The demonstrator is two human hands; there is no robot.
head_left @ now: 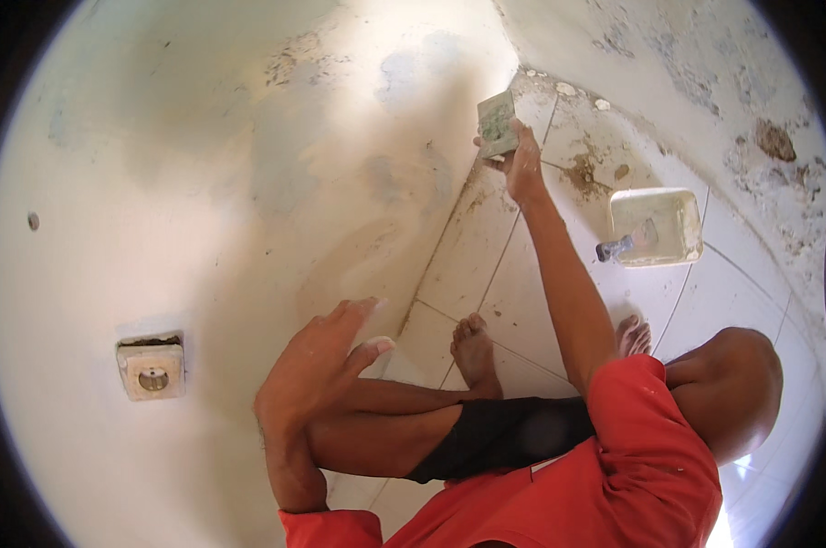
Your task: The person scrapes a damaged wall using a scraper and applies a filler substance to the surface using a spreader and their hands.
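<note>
My right hand (524, 169) is stretched out toward the corner where the wall meets the tiled floor. Its fingers grip the edge of a flat, square grey-green piece (498, 124), mottled with pale dust; I cannot tell whether it is a spreader or a sanding sheet. The piece is close to the patched wall (248, 183), but contact is unclear. Lower down, my left hand (317, 361) hovers over my bent leg with its thumb and fingers apart, holding nothing. Whitish dust coats its fingertips.
A pale rectangular tub (689, 228) stands on the white floor tiles (468, 247), a putty knife (627, 245) resting over its rim. Debris and stains lie near the corner. A loose-looking socket (152, 373) sits in the left wall. The right wall (705, 55) has peeling patches.
</note>
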